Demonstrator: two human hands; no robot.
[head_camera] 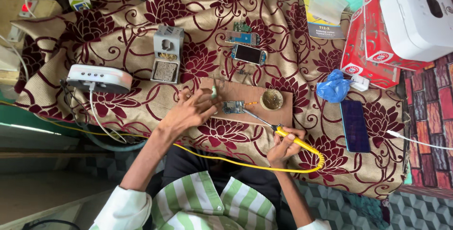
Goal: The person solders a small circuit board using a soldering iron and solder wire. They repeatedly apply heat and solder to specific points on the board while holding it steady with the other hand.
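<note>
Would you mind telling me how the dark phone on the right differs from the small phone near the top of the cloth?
The dark phone is larger than the small phone. The dark phone lies lengthwise away from the person; the small phone lies crosswise. The dark phone lies far from the board; the small phone lies just beyond it. Both lie flat on the cloth, screens dark.

Soldering iron [283,133]: yellow handle, thin dark metal shaft, held in the right hand [283,146] with the fingers wrapped round the grip. It lay tilted, tip pointing up-left and meeting the right edge of the circuit board [233,107]. A coiled yellow cord ran from the handle's rear, looping right and back across the lap.

Circuit board: small, bluish-green, flat on a brown wooden board [250,98] atop the flowered cloth. The left hand [191,109] rested just beside its left edge, fingers pinching a thin pale green-tipped piece [213,91]; what kind could not be told.
</note>
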